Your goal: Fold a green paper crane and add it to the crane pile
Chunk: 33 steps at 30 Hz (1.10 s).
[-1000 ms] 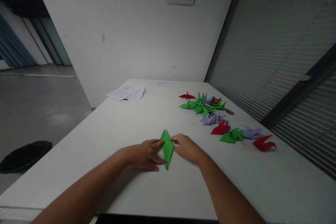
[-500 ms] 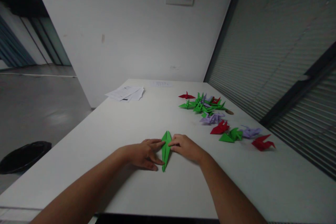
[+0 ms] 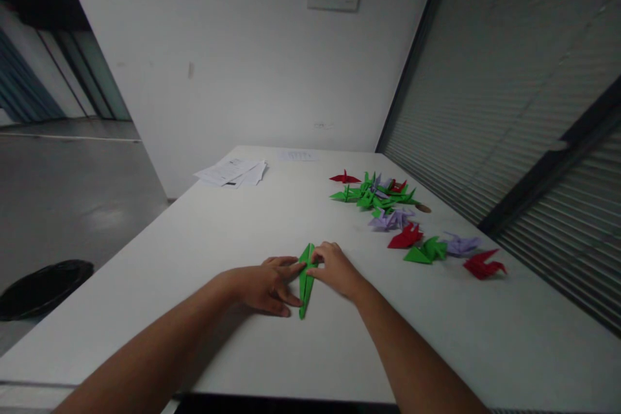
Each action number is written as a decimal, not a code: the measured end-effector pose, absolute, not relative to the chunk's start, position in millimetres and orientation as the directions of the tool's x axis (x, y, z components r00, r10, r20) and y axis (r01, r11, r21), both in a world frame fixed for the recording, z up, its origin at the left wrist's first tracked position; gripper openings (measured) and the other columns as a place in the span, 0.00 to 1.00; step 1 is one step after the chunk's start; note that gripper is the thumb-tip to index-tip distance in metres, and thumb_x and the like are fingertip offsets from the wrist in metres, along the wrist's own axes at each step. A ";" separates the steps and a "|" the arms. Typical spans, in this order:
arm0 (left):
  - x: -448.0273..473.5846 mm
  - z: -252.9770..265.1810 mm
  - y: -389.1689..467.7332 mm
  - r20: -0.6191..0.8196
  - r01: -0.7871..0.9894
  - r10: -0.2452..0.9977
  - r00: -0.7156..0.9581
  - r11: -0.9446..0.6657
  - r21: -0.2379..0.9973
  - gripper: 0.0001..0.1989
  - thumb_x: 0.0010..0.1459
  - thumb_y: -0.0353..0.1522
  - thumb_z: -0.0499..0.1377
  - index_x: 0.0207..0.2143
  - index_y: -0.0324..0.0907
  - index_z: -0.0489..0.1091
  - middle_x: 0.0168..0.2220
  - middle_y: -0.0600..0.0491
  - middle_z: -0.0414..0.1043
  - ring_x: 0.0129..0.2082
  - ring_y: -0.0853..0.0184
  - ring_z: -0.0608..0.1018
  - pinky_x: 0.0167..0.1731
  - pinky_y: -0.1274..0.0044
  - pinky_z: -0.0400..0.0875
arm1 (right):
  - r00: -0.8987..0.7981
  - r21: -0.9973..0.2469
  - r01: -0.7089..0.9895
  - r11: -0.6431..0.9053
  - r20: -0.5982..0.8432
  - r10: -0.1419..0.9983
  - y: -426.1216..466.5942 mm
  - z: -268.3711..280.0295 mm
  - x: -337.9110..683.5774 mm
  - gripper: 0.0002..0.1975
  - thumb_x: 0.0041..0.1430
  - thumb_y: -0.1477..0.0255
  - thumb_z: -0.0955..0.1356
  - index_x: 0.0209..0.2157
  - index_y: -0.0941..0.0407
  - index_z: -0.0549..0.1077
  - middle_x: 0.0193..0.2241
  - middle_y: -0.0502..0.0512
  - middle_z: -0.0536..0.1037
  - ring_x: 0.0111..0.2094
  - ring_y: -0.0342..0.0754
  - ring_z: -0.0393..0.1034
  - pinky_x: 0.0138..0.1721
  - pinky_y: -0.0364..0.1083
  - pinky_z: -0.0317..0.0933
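Observation:
A long, narrow piece of folded green origami paper (image 3: 305, 288) lies on the white table in front of me, with a crease or slit running down its middle. My left hand (image 3: 272, 286) rests beside it on the left, fingers spread, two fingertips pressing on its left edge. On the other side, my right hand (image 3: 334, 266) pinches the paper's upper right edge between thumb and fingers. Part of the paper's upper right is hidden behind those fingers.
Several green, red and purple paper cranes (image 3: 373, 194) are heaped at the far right of the white table (image 3: 233, 233). Nearer lie a red crane (image 3: 485, 265) and a green crane (image 3: 427, 250). Printed sheets (image 3: 230, 172) sit at the back left. A black-lined bin (image 3: 46, 289) stands left.
My right hand has shifted slightly left and inward over the green paper, and its thumb and fingers now pinch the right edge. My left hand stays nearly in place.

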State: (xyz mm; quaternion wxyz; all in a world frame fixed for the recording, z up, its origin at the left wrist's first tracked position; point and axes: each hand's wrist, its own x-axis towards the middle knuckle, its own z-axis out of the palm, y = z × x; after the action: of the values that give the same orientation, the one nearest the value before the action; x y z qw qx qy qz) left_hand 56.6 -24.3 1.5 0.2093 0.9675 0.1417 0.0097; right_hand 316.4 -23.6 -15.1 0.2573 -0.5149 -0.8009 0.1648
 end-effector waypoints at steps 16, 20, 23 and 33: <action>56.6 9.7 -27.5 -0.012 0.312 0.351 0.936 -0.817 0.485 0.34 0.63 0.54 0.59 0.67 0.51 0.64 0.75 0.41 0.45 0.73 0.38 0.48 0.67 0.48 0.50 | -0.294 -0.492 0.788 0.369 0.224 0.929 -22.8 -14.4 315.1 0.12 0.50 0.72 0.79 0.30 0.56 0.75 0.33 0.52 0.76 0.38 0.50 0.66 0.41 0.46 0.57; 57.7 10.6 -29.9 -0.007 0.343 0.393 0.920 -0.795 0.499 0.39 0.62 0.51 0.62 0.70 0.49 0.58 0.74 0.40 0.49 0.73 0.41 0.51 0.66 0.49 0.54 | -0.290 -0.502 0.786 0.361 0.216 0.932 -22.8 -13.9 315.2 0.11 0.50 0.72 0.79 0.31 0.56 0.75 0.33 0.53 0.77 0.39 0.51 0.67 0.40 0.45 0.57; 60.7 10.9 -34.1 -0.022 0.367 0.402 0.915 -0.812 0.454 0.42 0.62 0.49 0.63 0.73 0.50 0.52 0.74 0.39 0.48 0.73 0.38 0.51 0.65 0.46 0.53 | -0.293 -0.502 0.785 0.362 0.214 0.932 -22.4 -14.9 315.8 0.11 0.50 0.72 0.79 0.31 0.56 0.75 0.33 0.53 0.77 0.39 0.51 0.67 0.40 0.45 0.57; 68.8 9.0 -39.2 -0.049 0.351 0.359 0.932 -0.864 0.361 0.32 0.60 0.54 0.62 0.65 0.61 0.67 0.77 0.47 0.35 0.71 0.29 0.49 0.63 0.39 0.50 | -0.306 -0.426 0.826 0.370 0.214 0.928 -26.8 -9.2 310.4 0.17 0.49 0.64 0.81 0.30 0.55 0.72 0.32 0.51 0.74 0.38 0.51 0.65 0.41 0.46 0.55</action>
State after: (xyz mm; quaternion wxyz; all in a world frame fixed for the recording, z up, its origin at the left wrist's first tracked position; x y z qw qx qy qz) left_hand 68.8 -39.2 9.0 0.1850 0.9653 0.1838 0.0097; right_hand 310.4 -26.8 -9.2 0.2153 -0.5484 -0.7992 0.1188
